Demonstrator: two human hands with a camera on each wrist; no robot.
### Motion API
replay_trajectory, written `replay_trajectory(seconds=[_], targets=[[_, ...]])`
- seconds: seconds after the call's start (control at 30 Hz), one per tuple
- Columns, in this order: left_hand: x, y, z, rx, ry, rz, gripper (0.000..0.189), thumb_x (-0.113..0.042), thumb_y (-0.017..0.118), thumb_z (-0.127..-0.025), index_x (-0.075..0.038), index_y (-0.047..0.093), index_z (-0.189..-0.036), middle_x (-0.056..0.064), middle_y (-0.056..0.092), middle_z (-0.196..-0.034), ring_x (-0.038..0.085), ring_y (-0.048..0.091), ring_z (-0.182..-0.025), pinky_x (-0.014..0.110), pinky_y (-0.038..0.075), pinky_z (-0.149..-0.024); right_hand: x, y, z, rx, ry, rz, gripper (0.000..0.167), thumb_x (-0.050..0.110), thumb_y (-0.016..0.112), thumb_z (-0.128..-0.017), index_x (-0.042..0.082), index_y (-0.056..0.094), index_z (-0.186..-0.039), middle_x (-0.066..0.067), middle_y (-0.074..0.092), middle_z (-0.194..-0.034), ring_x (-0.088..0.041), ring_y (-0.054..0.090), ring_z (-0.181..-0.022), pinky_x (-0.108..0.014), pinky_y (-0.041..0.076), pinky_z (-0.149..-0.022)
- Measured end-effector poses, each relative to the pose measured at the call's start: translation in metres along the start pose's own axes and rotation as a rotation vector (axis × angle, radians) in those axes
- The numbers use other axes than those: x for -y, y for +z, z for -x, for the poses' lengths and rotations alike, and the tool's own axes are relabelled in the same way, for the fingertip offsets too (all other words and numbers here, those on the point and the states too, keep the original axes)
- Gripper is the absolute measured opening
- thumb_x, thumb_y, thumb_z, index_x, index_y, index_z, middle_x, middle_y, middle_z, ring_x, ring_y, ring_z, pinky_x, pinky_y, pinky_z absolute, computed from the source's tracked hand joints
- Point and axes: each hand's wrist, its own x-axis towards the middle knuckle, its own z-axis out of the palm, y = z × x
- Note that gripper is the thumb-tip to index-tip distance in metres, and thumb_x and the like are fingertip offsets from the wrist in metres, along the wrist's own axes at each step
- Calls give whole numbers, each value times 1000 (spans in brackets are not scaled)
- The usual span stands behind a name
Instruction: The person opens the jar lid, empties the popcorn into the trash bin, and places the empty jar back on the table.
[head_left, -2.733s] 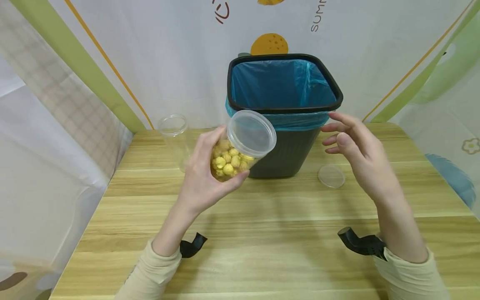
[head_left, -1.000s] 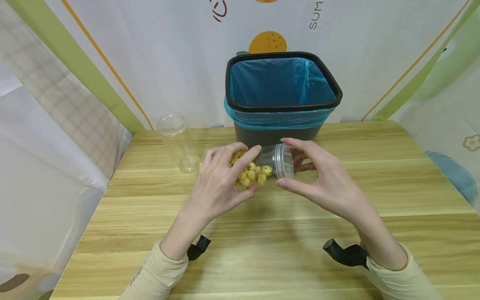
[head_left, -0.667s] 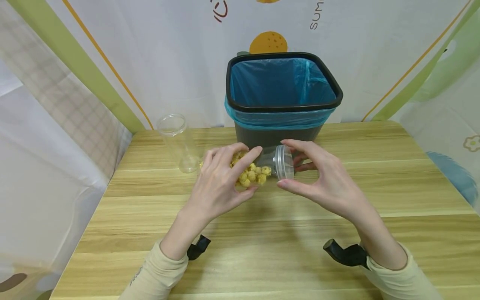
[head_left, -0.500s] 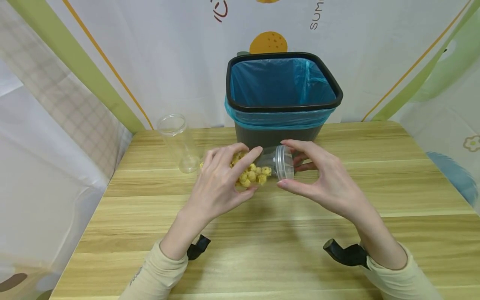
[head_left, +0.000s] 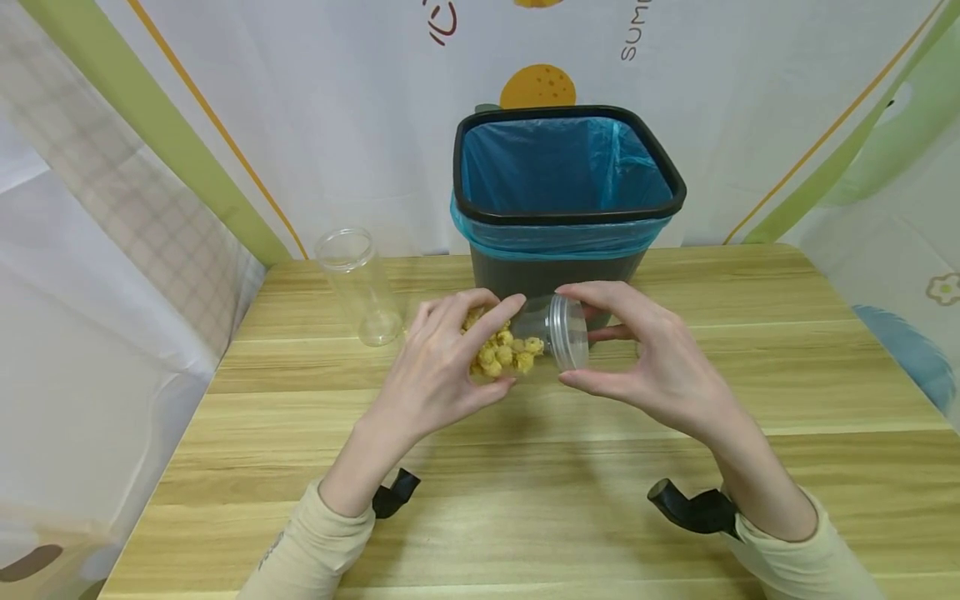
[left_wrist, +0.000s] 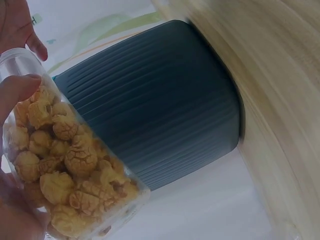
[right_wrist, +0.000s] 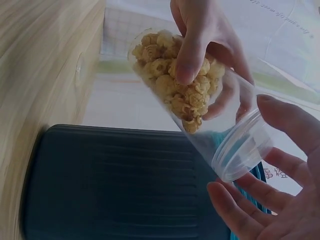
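Note:
In the head view my left hand (head_left: 438, 367) grips a clear plastic jar (head_left: 534, 321) held on its side in front of the bin. Round yellow popcorn (left_wrist: 80, 157) fills its lower part, partly covered by the fingers. The jar's mouth end points right and bears a translucent lid (head_left: 570, 332). My right hand (head_left: 652, 358) holds that lid by its rim, with the index finger above and the thumb below. From the right wrist view, the lid (right_wrist: 245, 145) is seated on the jar, and popcorn stays toward the far end.
A dark bin (head_left: 555, 271) with a blue liner (head_left: 540, 167) stands at the back of the wooden table (head_left: 525, 500). Left of it, a second clear jar (head_left: 356, 283) stands upright without a lid. A printed curtain (head_left: 375, 125) hangs behind.
Since the earliest frame, the jar has tipped onto its side and my right hand has come in to its lid. Lately the right fingers shifted slightly on the rim. A clear disc is now hidden.

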Motion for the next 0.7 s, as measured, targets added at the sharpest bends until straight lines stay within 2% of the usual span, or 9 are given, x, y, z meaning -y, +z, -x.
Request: replay_trajectory(seconds=[0.2, 0.4, 0.57, 0.7], targets=[[0, 1, 0, 7, -9, -6, 88, -34, 90, -76, -24, 47, -151, 9, 59, -130, 29, 61, -116, 48, 46, -99, -1, 0, 0, 8, -42, -2, 87, 5, 93, -71, 17, 54, -147, -2, 58, -147, -16, 60, -123, -27, 61, -89], [0, 0, 0, -3, -1, -28, 88, -34, 90, -75, -24, 47, -151, 9, 58, -130, 29, 60, -115, 48, 46, -97, -1, -1, 1, 36, -32, 23, 97, 8, 94, -71, 20, 45, -155, -2, 51, -155, -20, 57, -131, -36, 61, -92], [0, 1, 0, -9, 11, -54, 87, -33, 90, -76, -24, 48, -150, 9, 58, -130, 29, 60, -116, 49, 45, -99, -1, -4, 2, 61, 10, 42, 98, 18, 94, -73, 20, 42, -157, -3, 49, -156, -21, 56, -132, -43, 61, -93], [0, 1, 0, -30, 27, -85, 86, -31, 91, -75, -24, 48, -150, 10, 58, -130, 29, 60, -116, 50, 46, -100, -1, -4, 3, 78, 79, 40, 93, 25, 90, -78, 23, 41, -158, -2, 50, -156, -20, 59, -128, -43, 61, -93]])
